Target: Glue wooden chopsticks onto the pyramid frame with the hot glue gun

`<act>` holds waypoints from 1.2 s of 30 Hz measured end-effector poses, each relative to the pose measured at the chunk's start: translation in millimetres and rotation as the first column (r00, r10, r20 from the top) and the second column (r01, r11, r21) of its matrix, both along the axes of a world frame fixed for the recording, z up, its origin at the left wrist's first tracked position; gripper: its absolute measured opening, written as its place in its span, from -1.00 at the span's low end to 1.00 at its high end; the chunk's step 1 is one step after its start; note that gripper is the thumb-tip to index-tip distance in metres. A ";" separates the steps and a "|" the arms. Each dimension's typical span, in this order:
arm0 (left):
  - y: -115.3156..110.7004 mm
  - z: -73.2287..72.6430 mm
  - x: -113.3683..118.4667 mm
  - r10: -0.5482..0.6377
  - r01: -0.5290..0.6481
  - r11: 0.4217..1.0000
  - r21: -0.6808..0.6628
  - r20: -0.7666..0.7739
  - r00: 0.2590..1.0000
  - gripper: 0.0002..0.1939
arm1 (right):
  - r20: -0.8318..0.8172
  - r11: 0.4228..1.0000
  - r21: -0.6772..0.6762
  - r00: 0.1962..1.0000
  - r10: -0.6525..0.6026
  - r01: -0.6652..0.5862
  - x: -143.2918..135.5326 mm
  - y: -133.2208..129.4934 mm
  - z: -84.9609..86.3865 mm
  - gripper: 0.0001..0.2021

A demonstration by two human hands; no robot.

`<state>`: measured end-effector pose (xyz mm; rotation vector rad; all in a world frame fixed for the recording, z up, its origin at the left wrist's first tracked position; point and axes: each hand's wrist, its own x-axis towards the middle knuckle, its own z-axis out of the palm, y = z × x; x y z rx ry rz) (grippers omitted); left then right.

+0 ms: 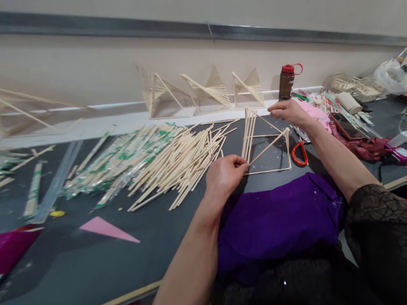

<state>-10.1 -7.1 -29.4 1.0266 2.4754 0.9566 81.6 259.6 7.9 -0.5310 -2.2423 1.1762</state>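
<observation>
A frame of thin wooden sticks [266, 151] stands on the dark table, with several sticks fanned side by side along its left. My left hand [225, 176] is closed in a pinch at the frame's lower left corner, gripping the stick ends there. Above the frame's far side is my right hand [288, 112], its fingers stretched to the left and apart from the sticks; nothing shows in them. Left of the frame lies a heap of loose wooden sticks [181, 165]. Red-handled scissors [299, 153] rest just right of it.
Finished-looking stick structures [206, 93] line the wall. A red-capped bottle [286, 82] stands behind my right hand. Purple cloth [280, 220] lies along the near side. Wrapped sticks [124, 161], a clear plastic strip [57, 186] and a pink paper triangle [106, 228] are leftward.
</observation>
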 end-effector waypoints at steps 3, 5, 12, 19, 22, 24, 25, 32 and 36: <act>-0.5 -1.9 -1.4 -0.002 0.001 1.000 -0.027 -0.027 1.000 -0.83 | -0.071 0.995 -0.029 0.993 0.093 -0.095 -19.7 -11.1 7.0 -0.82; -0.7 -2.4 -1.7 -0.002 0.002 1.000 -0.020 -0.030 1.000 -0.83 | -0.112 0.989 -0.066 0.986 0.122 -0.130 -28.5 -17.3 5.8 -0.87; 0.9 -2.2 0.0 0.005 -0.004 1.000 0.016 -0.054 0.999 -0.89 | -0.186 0.960 -0.187 0.967 0.173 -0.208 -33.4 -27.5 -3.4 -0.78; -2.9 5.6 3.1 -0.003 0.001 0.998 0.069 0.018 1.000 -0.92 | -0.204 0.959 -0.183 0.962 0.179 -0.217 -38.9 -25.1 -4.7 -0.76; -7.3 9.3 -3.6 -0.003 -0.031 0.983 0.181 0.189 0.982 -0.91 | -0.184 0.959 -0.189 0.967 0.176 -0.210 -40.5 -20.1 -7.8 -0.77; -9.2 11.0 -11.0 0.029 -0.101 0.961 0.258 0.271 0.962 -0.91 | -0.170 0.959 -0.196 0.970 0.174 -0.206 -41.1 -17.6 -9.1 -0.78; -9.4 11.6 -15.0 0.044 -0.135 0.948 0.288 0.303 0.952 -0.90 | -0.163 0.959 -0.201 0.972 0.168 -0.199 -41.3 -17.2 -9.2 -0.79; 0.1 12.9 -27.6 -0.026 -0.140 0.914 0.381 0.398 0.917 -0.63 | -0.153 0.962 -0.262 0.987 0.039 -0.079 -33.9 -24.1 1.9 -0.87; 4.7 18.4 -22.2 -0.035 -0.122 0.893 0.433 0.336 0.941 -0.63 | -0.196 0.955 -0.291 0.981 -0.002 -0.056 -24.9 -17.7 7.7 -0.84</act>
